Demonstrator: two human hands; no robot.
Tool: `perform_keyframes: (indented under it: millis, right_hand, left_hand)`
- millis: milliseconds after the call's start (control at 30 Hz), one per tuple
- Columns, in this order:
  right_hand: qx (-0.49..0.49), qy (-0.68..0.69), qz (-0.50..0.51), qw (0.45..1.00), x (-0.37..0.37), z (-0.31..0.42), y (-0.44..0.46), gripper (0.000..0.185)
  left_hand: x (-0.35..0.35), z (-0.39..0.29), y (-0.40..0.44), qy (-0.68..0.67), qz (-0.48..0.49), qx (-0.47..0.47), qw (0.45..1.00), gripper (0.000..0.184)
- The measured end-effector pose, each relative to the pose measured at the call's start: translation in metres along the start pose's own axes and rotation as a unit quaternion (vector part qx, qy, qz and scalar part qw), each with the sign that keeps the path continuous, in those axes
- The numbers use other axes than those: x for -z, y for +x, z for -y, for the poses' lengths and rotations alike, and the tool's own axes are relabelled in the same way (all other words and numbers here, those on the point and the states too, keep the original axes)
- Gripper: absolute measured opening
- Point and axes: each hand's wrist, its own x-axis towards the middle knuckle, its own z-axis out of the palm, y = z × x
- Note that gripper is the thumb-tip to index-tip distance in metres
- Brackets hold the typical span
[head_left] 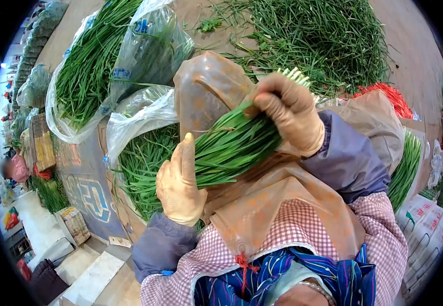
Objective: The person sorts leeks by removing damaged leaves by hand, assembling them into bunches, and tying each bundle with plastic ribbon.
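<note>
My right hand (290, 115), in a tan rubber glove, is closed around a bunch of garlic chives (242, 145) near its pale stem ends, which poke out above the knuckles. The long green leaves slant down to the left across my lap. My left hand (180, 183), gloved the same way, is held upright with fingers stretched out beside the leaves. It seems to touch their edge; its far side is hidden. Beneath the bunch, a brown translucent plastic apron (282, 188) covers my knees. A plastic bag with more chives (150, 148) lies just beyond my left hand.
Loose green trimmings (323, 41) are heaped on the floor ahead. A large clear bag of chives (86, 81) stands at the upper left. Red ties (389, 99) and more chives (407, 163) lie on my right. Another person (17, 166) is at the far left.
</note>
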Motion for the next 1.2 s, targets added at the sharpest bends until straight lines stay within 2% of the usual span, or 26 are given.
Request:
perform_keyframes:
  millis: [67,100,200,233,267,333,467,500,600,633,700,733,767,867,933,967,1067,1100,1133,1167,1200]
  right_hand:
    - [-0.076,0.12,-0.055,0.988,0.004,0.01,0.004,0.015]
    - [-0.088,0.129,-0.049,0.987,0.01,0.01,0.005,0.015]
    - [-0.002,-0.023,-0.039,0.999,0.005,0.003,0.013,0.018]
    - [0.082,-0.165,0.049,0.982,0.009,0.008,0.018,0.027]
    - [0.131,-0.309,0.117,0.935,0.011,0.01,0.025,0.041]
    - [0.183,-0.459,0.126,0.86,0.001,0.001,0.027,0.049]
    - [0.134,-0.534,0.216,0.806,-0.011,0.016,0.035,0.038]
    - [0.138,-0.526,0.22,0.81,-0.01,0.016,0.033,0.027]
    - [0.154,-0.412,0.193,0.877,-0.003,0.001,0.029,0.019]
    - [0.168,-0.327,0.178,0.913,0.001,-0.001,0.027,0.011]
    - [0.001,-0.14,0.067,0.988,0.002,0.002,0.016,0.012]
    - [-0.083,-0.041,0.009,0.996,0.003,0.003,0.011,0.013]
    - [-0.11,0.03,-0.04,0.993,0.008,0.011,0.012,0.018]
    - [-0.076,0.118,-0.13,0.982,0.047,0.02,0.02,0.022]
    - [-0.023,0.178,-0.091,0.98,0.084,0.032,0.018,0.025]
    - [-0.015,0.111,-0.12,0.986,0.097,0.047,0.015,0.028]
    - [0.068,0.042,-0.212,0.974,0.165,0.08,0.001,0.029]
    - [0.097,0.07,-0.11,0.987,0.217,0.08,-0.008,0.032]
    - [0.047,-0.15,-0.172,0.972,0.241,0.073,-0.01,0.034]
    - [-0.004,-0.363,-0.224,0.905,0.259,0.062,-0.011,0.037]
    - [-0.054,-0.556,-0.264,0.786,0.269,0.048,-0.016,0.04]
  left_hand:
    - [-0.002,0.002,0.0,0.007,0.0,-0.002,1.0,0.102]
    - [-0.004,0.003,0.0,0.009,-0.006,-0.003,1.0,0.101]
    - [-0.008,0.003,0.002,0.023,-0.015,-0.004,1.0,0.096]
    - [-0.009,0.002,0.002,0.033,-0.012,-0.003,0.999,0.094]
    - [-0.009,0.001,0.002,0.044,-0.009,-0.002,0.999,0.092]
    - [-0.011,0.001,0.0,0.07,-0.024,-0.022,0.997,0.09]
    - [-0.009,-0.005,0.001,0.099,-0.04,-0.026,0.994,0.088]
    - [-0.009,-0.004,0.001,0.095,-0.04,-0.026,0.994,0.089]
    - [-0.011,-0.003,0.0,0.078,-0.05,-0.023,0.995,0.093]
    - [-0.012,-0.003,0.001,0.072,-0.057,-0.021,0.996,0.094]
    - [-0.013,0.0,0.0,0.08,-0.065,-0.027,0.994,0.1]
    - [-0.014,0.002,-0.001,0.068,-0.062,-0.023,0.995,0.1]
    - [-0.016,0.003,-0.002,0.056,-0.058,-0.02,0.997,0.101]
    - [-0.02,0.007,-0.003,0.027,-0.02,-0.003,0.999,0.104]
    - [-0.026,0.007,-0.004,0.015,-0.008,0.002,1.0,0.106]
    - [-0.03,0.008,-0.005,0.012,-0.012,0.004,1.0,0.107]
    - [-0.033,0.008,-0.007,0.017,-0.013,0.016,1.0,0.109]
    - [-0.033,0.007,-0.008,0.024,-0.013,0.013,1.0,0.109]
    - [-0.033,0.008,-0.009,0.03,-0.013,0.011,0.999,0.108]
    - [-0.033,0.007,-0.01,0.03,-0.009,0.014,0.999,0.108]
    - [-0.032,0.006,-0.01,0.029,-0.006,0.017,0.999,0.108]
